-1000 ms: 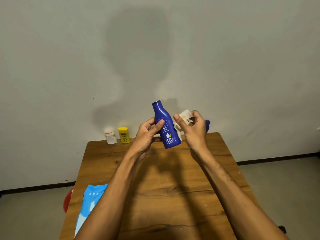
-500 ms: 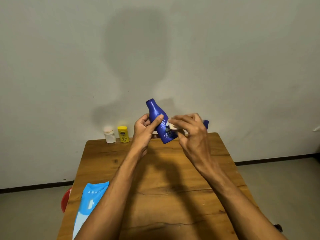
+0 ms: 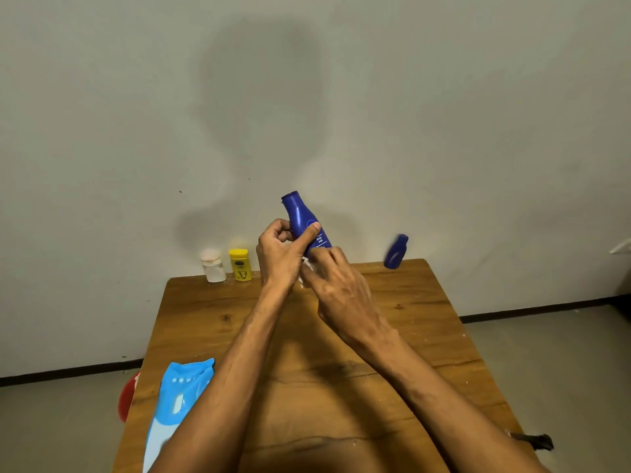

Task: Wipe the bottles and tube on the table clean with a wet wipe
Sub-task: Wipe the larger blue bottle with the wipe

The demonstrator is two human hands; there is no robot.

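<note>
**Blue bottle in my L hand, cap up and leaning left, wipe at its lower end**

My L hand (image 3: 278,254) holds the dark blue plastic lotion bottle (image 3: 302,220) up in the air over the far edge of the brown wooden table (image 3: 392,336), w/ the grey wall behind it. Thumb lies across the front near the round logo, and the other fingers curl round the back.

The bottle's long axis runs lower right to upper left. Flat cap end is at the top, tipped left, and the base goes down behind my R hand (image 3: 338,285). It's glossy, w/ a narrow neck widening to the shoulders. White "Body Milk" print runs along the body.

My R hand's fingers are bent over the white wet wipe (image 3: 306,268), held against the bottle's lower part. Only a scrap of wipe shows between the hands.

At the far edge:
- A small dark blue bottle (image 3: 396,251) leans at the right, well apart from the hands.
- A yellow jar (image 3: 240,264) and a white jar (image 3: 213,266) stand side by side at the left.

A light blue wipes pack (image 3: 177,397) lies at the near left edge.
</note>
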